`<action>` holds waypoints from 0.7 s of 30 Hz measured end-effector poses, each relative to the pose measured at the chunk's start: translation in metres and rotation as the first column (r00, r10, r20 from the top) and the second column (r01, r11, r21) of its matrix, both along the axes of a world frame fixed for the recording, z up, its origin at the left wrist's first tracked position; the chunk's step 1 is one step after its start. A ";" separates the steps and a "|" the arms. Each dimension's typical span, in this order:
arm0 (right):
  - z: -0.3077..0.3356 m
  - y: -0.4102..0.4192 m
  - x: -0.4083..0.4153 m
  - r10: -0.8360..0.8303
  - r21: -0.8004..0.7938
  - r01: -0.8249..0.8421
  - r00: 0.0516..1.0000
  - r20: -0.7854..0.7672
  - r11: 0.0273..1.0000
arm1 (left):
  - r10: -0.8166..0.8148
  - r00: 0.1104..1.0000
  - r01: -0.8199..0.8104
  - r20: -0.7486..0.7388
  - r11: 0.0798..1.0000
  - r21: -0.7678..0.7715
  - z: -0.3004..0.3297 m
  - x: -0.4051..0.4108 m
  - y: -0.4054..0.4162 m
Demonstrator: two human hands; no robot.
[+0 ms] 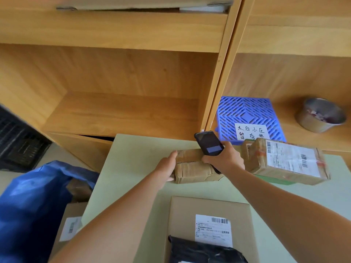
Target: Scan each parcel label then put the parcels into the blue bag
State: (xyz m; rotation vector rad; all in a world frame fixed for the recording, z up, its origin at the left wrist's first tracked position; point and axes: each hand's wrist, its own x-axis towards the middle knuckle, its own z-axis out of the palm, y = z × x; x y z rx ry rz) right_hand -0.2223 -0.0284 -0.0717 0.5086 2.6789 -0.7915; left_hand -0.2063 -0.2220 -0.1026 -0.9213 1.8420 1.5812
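Observation:
A small taped brown parcel (191, 168) lies in the middle of the pale green table (133, 168). My left hand (168, 165) grips its left end. My right hand (226, 158) holds a black handheld scanner (209, 143) just above the parcel's right end, screen facing up. No label shows on this parcel's upper side. To the right lies a larger brown parcel (286, 162) with its white barcode label facing up. Near me sits a flat cardboard box (190, 211) with a label, and a black plastic mailer (201, 251) lies on it. The blue bag (32, 202) stands open at the lower left.
Parcels (70, 224) lie inside the blue bag. Wooden shelves (121, 111) rise behind the table. A blue plastic grid with a handwritten note (248, 118) and a metal bowl (321, 116) rest on the right shelf. A black crate (19, 143) is at the far left.

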 end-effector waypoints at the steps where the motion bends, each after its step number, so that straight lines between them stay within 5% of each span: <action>1: -0.001 -0.003 0.002 0.026 0.021 -0.026 1.000 -0.005 0.999 | 0.011 1.000 -0.011 0.000 1.000 0.009 0.002 0.000 0.000; 7: 0.006 -0.024 0.008 0.189 0.049 -0.185 0.978 -0.084 0.981 | 0.120 0.992 -0.117 -0.045 0.992 0.056 0.024 -0.002 -0.015; 13: 0.027 -0.055 0.006 0.254 -0.098 -0.281 0.940 -0.227 0.955 | 0.299 0.927 -0.301 -0.225 0.953 0.027 0.039 -0.007 -0.052; 21: 0.001 -0.084 0.016 0.391 -0.143 -0.405 0.913 -0.117 0.903 | 0.306 0.908 -0.328 -0.287 0.944 -0.032 0.008 0.014 -0.089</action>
